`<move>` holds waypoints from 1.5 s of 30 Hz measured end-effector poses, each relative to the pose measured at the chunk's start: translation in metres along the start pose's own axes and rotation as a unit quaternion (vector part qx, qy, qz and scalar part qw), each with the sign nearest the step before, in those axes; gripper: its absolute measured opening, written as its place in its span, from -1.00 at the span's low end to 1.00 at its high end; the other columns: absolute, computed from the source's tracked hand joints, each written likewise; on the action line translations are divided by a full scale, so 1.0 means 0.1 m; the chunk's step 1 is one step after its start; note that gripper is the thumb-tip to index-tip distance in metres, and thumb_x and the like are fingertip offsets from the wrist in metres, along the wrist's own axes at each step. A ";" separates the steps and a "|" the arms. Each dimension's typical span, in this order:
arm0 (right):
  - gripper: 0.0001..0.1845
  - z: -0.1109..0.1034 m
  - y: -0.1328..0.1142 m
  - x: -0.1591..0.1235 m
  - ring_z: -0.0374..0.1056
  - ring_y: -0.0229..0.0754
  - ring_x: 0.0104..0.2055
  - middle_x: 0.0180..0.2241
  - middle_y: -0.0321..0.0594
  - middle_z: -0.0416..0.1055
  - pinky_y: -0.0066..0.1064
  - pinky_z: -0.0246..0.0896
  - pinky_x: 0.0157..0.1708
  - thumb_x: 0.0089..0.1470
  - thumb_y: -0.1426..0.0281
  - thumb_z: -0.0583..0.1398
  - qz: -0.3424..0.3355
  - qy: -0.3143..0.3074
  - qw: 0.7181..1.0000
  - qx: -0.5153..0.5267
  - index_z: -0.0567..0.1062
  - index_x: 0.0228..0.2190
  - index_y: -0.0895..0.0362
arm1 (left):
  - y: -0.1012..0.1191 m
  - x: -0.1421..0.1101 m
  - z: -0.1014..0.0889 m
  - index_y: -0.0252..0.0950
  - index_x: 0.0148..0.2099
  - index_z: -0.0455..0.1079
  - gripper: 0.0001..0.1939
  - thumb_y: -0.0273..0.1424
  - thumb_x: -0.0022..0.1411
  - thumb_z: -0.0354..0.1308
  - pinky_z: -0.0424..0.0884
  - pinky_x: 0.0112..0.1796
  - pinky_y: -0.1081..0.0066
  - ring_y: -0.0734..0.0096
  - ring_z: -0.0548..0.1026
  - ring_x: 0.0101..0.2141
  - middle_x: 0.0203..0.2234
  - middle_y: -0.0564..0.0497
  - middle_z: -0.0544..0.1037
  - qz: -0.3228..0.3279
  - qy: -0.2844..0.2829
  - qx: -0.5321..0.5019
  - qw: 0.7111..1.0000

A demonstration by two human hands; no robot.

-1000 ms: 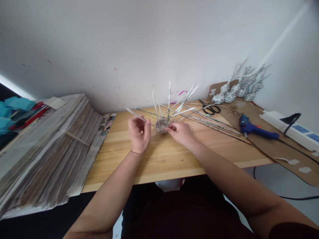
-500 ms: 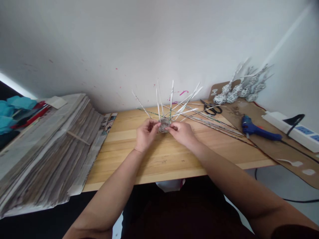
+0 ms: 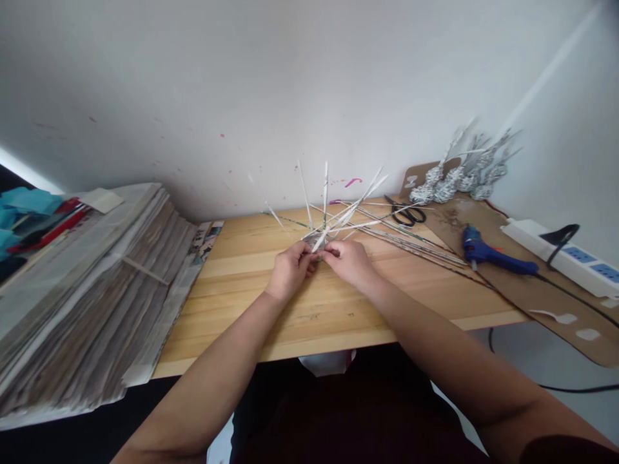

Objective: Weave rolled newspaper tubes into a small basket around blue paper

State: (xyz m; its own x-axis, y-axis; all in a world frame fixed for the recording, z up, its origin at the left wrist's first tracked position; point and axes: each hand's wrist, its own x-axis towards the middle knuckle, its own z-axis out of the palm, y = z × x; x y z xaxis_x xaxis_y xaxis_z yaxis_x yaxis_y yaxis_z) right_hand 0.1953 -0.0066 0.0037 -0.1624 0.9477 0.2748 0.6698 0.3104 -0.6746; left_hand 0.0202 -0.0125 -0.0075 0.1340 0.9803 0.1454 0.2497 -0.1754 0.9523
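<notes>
Between my hands is a small round basket woven from rolled paper strips [image 3: 316, 241], with several white and green-flecked paper sticks fanning up and outward from it. My left hand [image 3: 291, 267] pinches its near left side, fingers closed. On the near right side, the fingertips of my right hand [image 3: 349, 259] are pinched on it as well. Much of the woven part is hidden behind my fingers. More rolled paper sticks [image 3: 418, 246] lie loose on the table to the right of the basket.
Left on the wooden table [image 3: 213, 309] stands a tall stack of newspapers [image 3: 116, 303]. Black scissors [image 3: 409, 211] lie at the back. To the right are a blue glue gun [image 3: 500, 254] on cardboard, a white power strip [image 3: 570, 254] and several woven paper pieces [image 3: 447, 183] against the wall.
The basket has turned and tilted, so one stick now points toward me between my hands. My left hand has shifted slightly right and closer to my right hand. The view moved slightly.
</notes>
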 end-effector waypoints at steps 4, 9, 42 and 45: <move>-0.71 -0.03 -0.01 -0.02 0.20 -0.28 -0.51 -0.59 -0.33 0.41 -0.41 -0.03 -0.43 0.20 0.36 0.25 -0.023 -0.019 1.000 -0.006 0.53 -0.56 0.11 | -0.02 0.02 0.01 -0.26 -0.31 0.30 -0.71 -0.18 0.19 0.27 0.50 -0.50 0.49 0.47 0.53 -0.58 -0.58 0.07 0.55 -0.012 0.005 -0.042 0.999; -0.80 -0.07 -0.02 -0.04 0.28 -0.27 -0.47 -0.53 -0.32 0.48 -0.43 0.05 -0.39 0.22 0.36 0.23 -0.045 -0.033 0.998 0.026 0.60 -0.42 0.09 | 0.02 0.03 -0.04 -0.28 -0.27 0.31 -0.66 -0.13 0.16 0.28 0.48 -0.55 0.51 0.49 0.51 -0.62 -0.62 0.08 0.53 -0.029 0.015 -0.077 0.997; -0.89 0.02 0.04 0.00 0.52 -0.14 -0.31 -0.33 -0.21 0.66 -0.39 0.25 -0.28 0.14 0.46 0.30 -0.040 -0.040 0.998 0.030 0.67 -0.31 0.08 | 0.08 -0.12 0.05 -0.21 0.09 0.23 -0.66 -0.45 0.31 0.19 0.33 -0.49 0.59 0.67 0.40 -0.54 -0.17 0.00 0.52 0.295 0.167 0.091 0.936; -0.85 0.03 0.05 0.01 0.51 -0.12 -0.30 -0.34 -0.18 0.65 -0.36 0.25 -0.26 0.11 0.53 0.27 -0.044 -0.031 0.998 -0.008 0.66 -0.32 0.10 | 0.05 -0.10 0.10 -0.23 0.14 0.31 -0.64 -0.52 0.31 0.12 0.50 -0.24 0.41 0.42 0.57 -0.31 -0.09 -0.10 0.59 0.250 0.052 0.199 0.946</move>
State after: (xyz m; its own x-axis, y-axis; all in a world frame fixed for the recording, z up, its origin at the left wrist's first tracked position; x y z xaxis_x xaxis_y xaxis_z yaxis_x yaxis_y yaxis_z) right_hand 0.1965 -0.0039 -0.0015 -0.2663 0.9196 0.2889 0.6627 0.3923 -0.6378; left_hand 0.0300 -0.0237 -0.0064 0.2408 0.7660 0.5960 0.5245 -0.6194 0.5842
